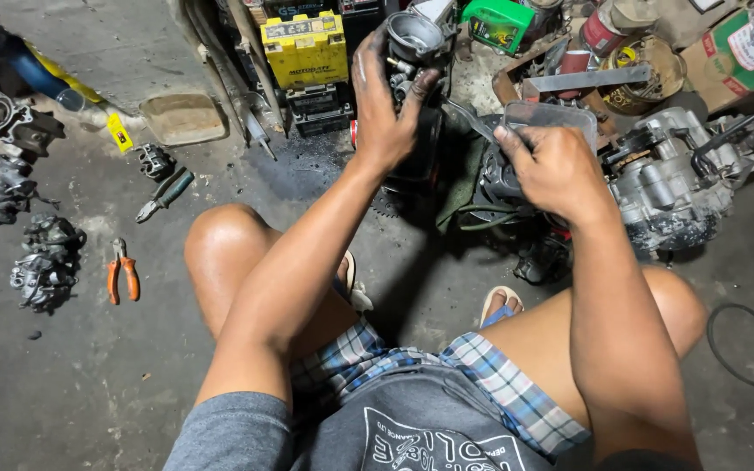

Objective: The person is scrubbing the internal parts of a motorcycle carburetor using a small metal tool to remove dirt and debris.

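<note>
I squat on a concrete floor. My left hand (383, 105) grips a grey metal carburetor (414, 42), held up with its round throat facing me. My right hand (554, 167) is closed on the rim of a clear plastic container (551, 115) that sits over a dark engine part (499, 187). Both hands are greasy. What lies inside the container is hidden.
An engine block (669, 179) lies at right. A yellow battery (305, 50) stands at the back, a green oil bottle (497, 22) beside cans. Orange-handled pliers (121, 272), dark pliers (164, 194) and several carburetor bodies (45, 262) lie at left. A black cable (743, 349) curls at right.
</note>
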